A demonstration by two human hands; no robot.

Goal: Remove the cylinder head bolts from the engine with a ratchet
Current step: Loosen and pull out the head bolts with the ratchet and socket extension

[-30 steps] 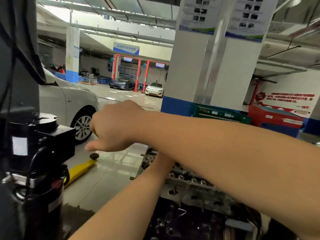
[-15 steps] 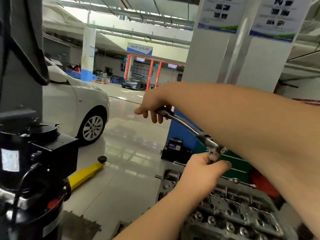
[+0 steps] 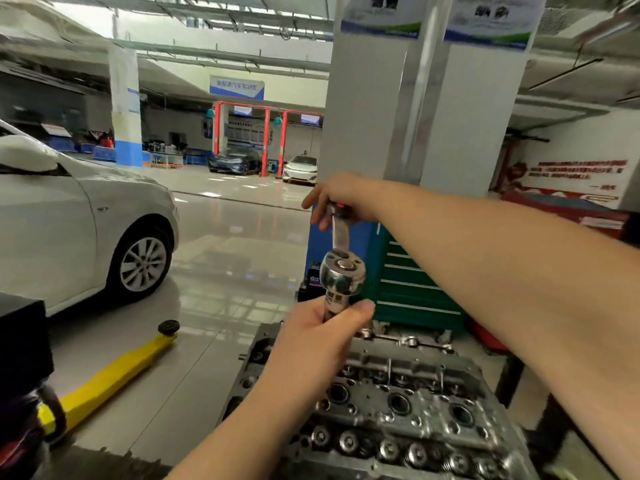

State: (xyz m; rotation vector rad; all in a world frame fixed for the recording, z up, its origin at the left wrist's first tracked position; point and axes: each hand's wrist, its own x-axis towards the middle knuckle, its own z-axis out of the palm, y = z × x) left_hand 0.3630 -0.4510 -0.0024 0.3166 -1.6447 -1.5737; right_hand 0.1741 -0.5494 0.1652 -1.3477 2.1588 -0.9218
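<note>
A chrome ratchet [image 3: 341,268] stands above the far end of the grey cylinder head [image 3: 398,403], its round head facing me and its handle pointing away. My right hand [image 3: 341,200] grips the far end of the handle. My left hand [image 3: 322,337] is wrapped around the socket or extension just under the ratchet head, and it hides the bolt below. The cylinder head shows round plug wells and rows of valve springs along its near side.
A green tool cabinet [image 3: 412,289] stands behind the engine beside a white and blue pillar [image 3: 388,133]. A white car [image 3: 79,233] is parked at left, with a yellow lift arm [image 3: 114,375] on the floor. Dark equipment [image 3: 20,368] sits at the near left.
The ratchet handle has swung from pointing far left to pointing straight away, carried by my right hand. My left hand stays on the socket. The camera has tilted down.
</note>
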